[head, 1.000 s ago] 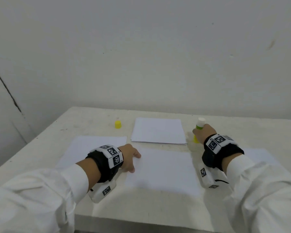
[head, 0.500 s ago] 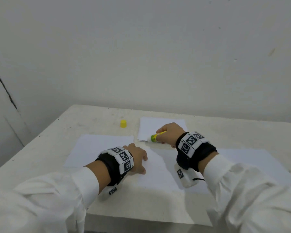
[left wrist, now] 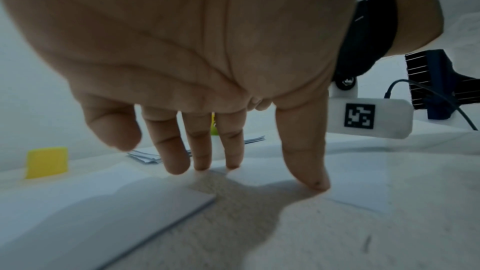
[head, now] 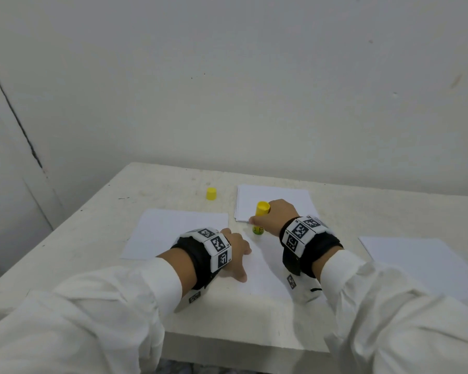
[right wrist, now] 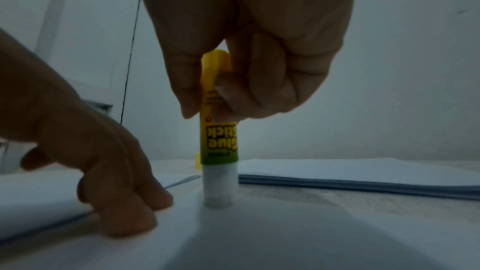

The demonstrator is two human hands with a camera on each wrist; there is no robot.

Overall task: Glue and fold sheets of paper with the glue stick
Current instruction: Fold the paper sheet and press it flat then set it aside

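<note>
My right hand (head: 274,215) grips a yellow and green glue stick (head: 260,220) upside down, its white glue end pressed on the far left part of the middle sheet (head: 268,268). In the right wrist view the fingers pinch the glue stick (right wrist: 219,128) and its white tip meets the sheet (right wrist: 285,233). My left hand (head: 237,251) lies spread with its fingertips holding down the sheet's left edge. The left wrist view shows those fingers (left wrist: 306,151) straight on the paper (left wrist: 350,171).
The yellow cap (head: 211,193) stands alone at the back of the table (head: 106,265). A stack of white paper (head: 276,198) lies behind the glue stick. One sheet (head: 173,230) lies on the left, another (head: 416,263) on the right.
My right hand brought the glue stick from the table's right side over to the middle sheet, turned it tip down and set it on the paper. My left hand stayed on the sheet.
</note>
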